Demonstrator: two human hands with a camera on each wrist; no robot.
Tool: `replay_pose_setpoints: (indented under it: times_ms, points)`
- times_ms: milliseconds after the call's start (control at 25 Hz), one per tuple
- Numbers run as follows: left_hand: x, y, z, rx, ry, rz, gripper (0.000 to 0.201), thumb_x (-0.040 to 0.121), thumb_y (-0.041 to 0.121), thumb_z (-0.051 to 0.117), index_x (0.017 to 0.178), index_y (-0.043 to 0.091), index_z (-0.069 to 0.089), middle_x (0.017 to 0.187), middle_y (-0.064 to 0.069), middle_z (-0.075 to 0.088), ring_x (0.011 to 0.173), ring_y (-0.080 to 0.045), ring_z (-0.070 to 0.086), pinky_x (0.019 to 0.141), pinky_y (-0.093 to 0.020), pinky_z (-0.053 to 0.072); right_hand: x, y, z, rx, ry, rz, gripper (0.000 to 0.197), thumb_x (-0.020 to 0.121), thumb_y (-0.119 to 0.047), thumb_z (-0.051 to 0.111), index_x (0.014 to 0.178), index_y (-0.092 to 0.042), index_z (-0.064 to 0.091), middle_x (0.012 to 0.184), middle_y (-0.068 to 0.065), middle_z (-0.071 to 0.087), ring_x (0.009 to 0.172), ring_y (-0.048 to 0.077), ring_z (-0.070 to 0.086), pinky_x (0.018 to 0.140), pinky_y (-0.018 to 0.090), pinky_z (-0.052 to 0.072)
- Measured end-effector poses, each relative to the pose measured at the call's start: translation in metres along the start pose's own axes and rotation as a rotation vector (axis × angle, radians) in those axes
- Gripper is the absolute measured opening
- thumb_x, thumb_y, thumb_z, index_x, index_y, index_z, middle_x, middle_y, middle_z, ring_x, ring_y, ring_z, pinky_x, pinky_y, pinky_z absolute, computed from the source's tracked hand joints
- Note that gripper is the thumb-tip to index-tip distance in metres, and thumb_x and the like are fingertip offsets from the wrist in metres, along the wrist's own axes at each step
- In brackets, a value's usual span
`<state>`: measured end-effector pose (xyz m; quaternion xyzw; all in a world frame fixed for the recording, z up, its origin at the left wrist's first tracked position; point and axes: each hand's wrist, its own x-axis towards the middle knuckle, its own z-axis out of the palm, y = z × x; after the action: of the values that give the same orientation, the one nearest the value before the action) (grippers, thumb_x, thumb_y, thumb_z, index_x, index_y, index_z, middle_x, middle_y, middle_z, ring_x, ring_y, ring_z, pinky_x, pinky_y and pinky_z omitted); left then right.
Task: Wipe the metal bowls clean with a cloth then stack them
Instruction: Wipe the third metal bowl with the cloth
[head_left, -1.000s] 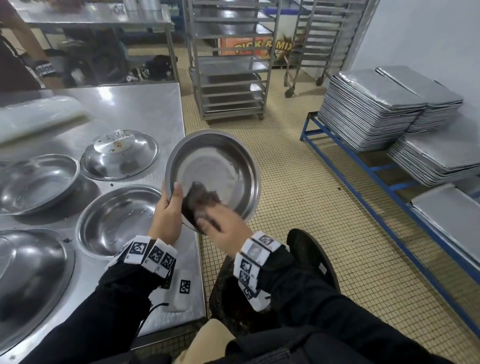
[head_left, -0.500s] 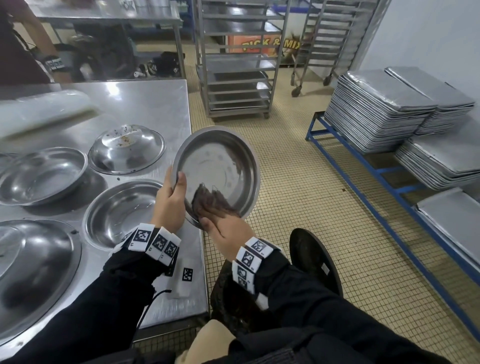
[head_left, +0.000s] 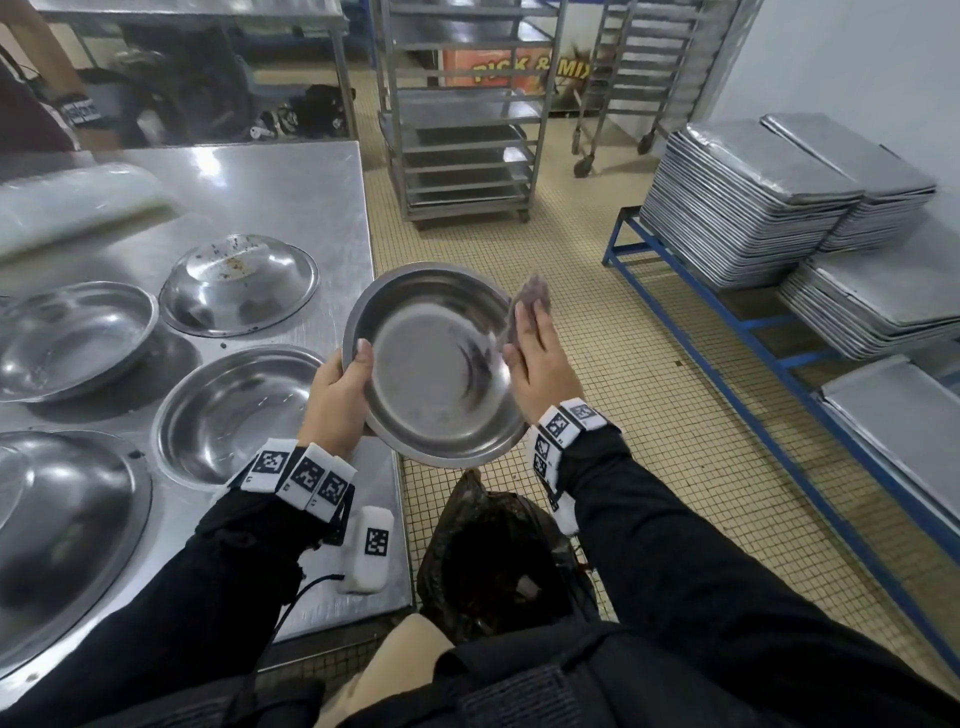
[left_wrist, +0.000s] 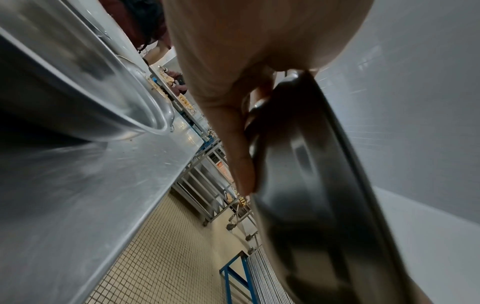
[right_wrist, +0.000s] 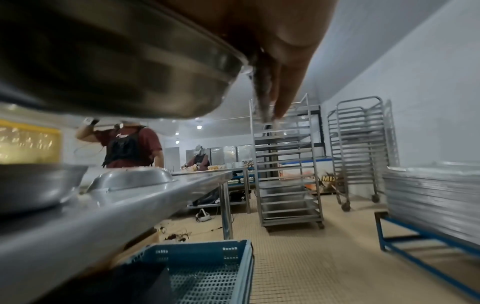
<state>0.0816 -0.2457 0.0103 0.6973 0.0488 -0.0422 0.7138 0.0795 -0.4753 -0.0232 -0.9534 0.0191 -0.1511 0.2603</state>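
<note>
My left hand (head_left: 337, 384) grips the left rim of a round metal bowl (head_left: 431, 364), thumb inside, and holds it in the air just off the steel table's (head_left: 291, 208) right edge. My right hand (head_left: 537, 358) lies flat with straight fingers against the bowl's right rim and presses a grey-brown cloth (head_left: 531, 293) onto it. The right wrist view shows the cloth (right_wrist: 262, 92) between my fingers (right_wrist: 288, 82) and the bowl (right_wrist: 116, 61). On the table lie an upturned crumb-specked bowl (head_left: 239, 283), two upright bowls (head_left: 234, 410) (head_left: 72, 338) and a large upturned one (head_left: 62, 525).
A dark bin bag (head_left: 493, 561) stands open on the floor under the held bowl. A white tagged device (head_left: 369, 556) lies near the table corner. Stacked trays (head_left: 753, 197) fill a blue rack at right; trolley racks (head_left: 467, 130) stand behind. Another person (head_left: 31, 104) is at far left.
My right hand and the cloth have slid from the bowl's lower inside up to its right rim. The bowl has tipped flatter and shifted right.
</note>
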Motion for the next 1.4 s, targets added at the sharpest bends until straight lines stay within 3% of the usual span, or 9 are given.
replay_pose_setpoints:
  times_ms: [80,200,480,640,800,1000,1160,1280,1400]
  points:
    - [0.000,-0.001,-0.005,-0.033,-0.063,-0.027,0.033,0.098,0.041,0.049,0.093,0.014,0.067,0.070,-0.002,0.069,0.061,-0.022,0.065,0.055,-0.034,0.054,0.004,-0.004,-0.011,0.215,0.025,0.118,0.040,0.099,-0.033,0.040,0.137,-0.019,0.042,0.127,0.004,0.056,0.093,0.004,0.053,0.077,0.023,0.046]
    - [0.004,-0.002,-0.015,-0.051,-0.138,-0.078,0.035,0.091,0.046,0.055,0.100,0.016,0.070,0.085,-0.006,0.074,0.083,-0.033,0.068,0.077,-0.046,0.053,0.004,-0.003,-0.021,0.402,-0.083,0.289,0.021,0.097,-0.036,0.047,0.104,-0.019,0.058,0.084,-0.005,0.063,0.068,0.006,0.057,0.060,0.021,0.044]
    - [0.007,-0.006,-0.011,-0.001,-0.224,0.094,0.087,0.084,0.028,0.070,0.152,0.035,0.016,0.129,-0.007,0.060,0.106,-0.024,0.066,0.082,-0.037,0.057,-0.007,-0.013,-0.006,0.584,0.143,0.517,0.013,0.094,-0.023,0.054,0.091,-0.010,0.055,0.075,-0.004,0.054,0.066,0.010,0.053,0.053,0.016,0.038]
    - [-0.010,-0.001,0.007,0.046,-0.221,0.034,0.057,0.087,0.015,0.064,0.135,0.021,0.034,0.111,-0.008,0.064,0.079,-0.011,0.070,0.075,-0.038,0.058,-0.011,-0.034,0.002,0.715,0.260,0.565,0.018,0.096,-0.029,0.051,0.094,-0.011,0.052,0.077,-0.005,0.055,0.065,0.006,0.054,0.054,0.016,0.041]
    - [-0.005,0.003,0.005,-0.058,-0.059,-0.036,0.034,0.096,0.011,0.051,0.125,0.025,0.043,0.096,-0.004,0.064,0.076,-0.016,0.067,0.070,-0.033,0.057,-0.018,-0.037,0.006,0.840,0.118,0.561,0.018,0.099,-0.032,0.042,0.103,-0.020,0.056,0.093,-0.003,0.065,0.089,0.016,0.065,0.076,0.031,0.056]
    - [0.002,-0.002,-0.007,-0.048,0.057,-0.017,0.045,0.100,0.044,0.041,0.143,0.033,0.036,0.115,0.001,0.062,0.097,-0.019,0.064,0.084,-0.039,0.054,-0.030,-0.039,0.011,0.671,0.086,0.392,0.038,0.100,-0.033,0.039,0.135,-0.020,0.046,0.102,-0.002,0.065,0.080,0.008,0.062,0.070,0.017,0.053]
    - [0.005,-0.013,-0.014,0.065,0.054,0.006,0.085,0.070,0.087,0.044,0.141,0.042,0.037,0.134,0.000,0.058,0.123,-0.024,0.054,0.107,-0.047,0.040,-0.033,-0.071,0.012,0.464,-0.127,-0.015,0.043,0.101,-0.029,0.039,0.142,-0.017,0.038,0.114,-0.002,0.061,0.094,0.008,0.060,0.081,0.016,0.048]
    - [0.007,-0.003,-0.011,0.144,0.039,0.056,0.078,0.077,0.081,0.039,0.139,0.034,0.043,0.124,-0.006,0.062,0.117,-0.025,0.057,0.105,-0.048,0.042,-0.043,-0.091,0.025,0.336,-0.434,-0.298,0.040,0.100,-0.036,0.037,0.134,-0.017,0.049,0.123,0.005,0.061,0.109,0.017,0.058,0.093,0.020,0.041]
    - [0.005,0.020,-0.007,0.152,0.045,0.104,0.058,0.094,0.059,0.038,0.140,0.024,0.045,0.125,0.000,0.060,0.119,-0.019,0.054,0.108,-0.043,0.039,-0.040,-0.077,0.031,0.170,-0.489,-0.277,0.048,0.098,-0.050,0.029,0.126,-0.023,0.058,0.122,0.004,0.063,0.112,0.021,0.056,0.094,0.037,0.048]
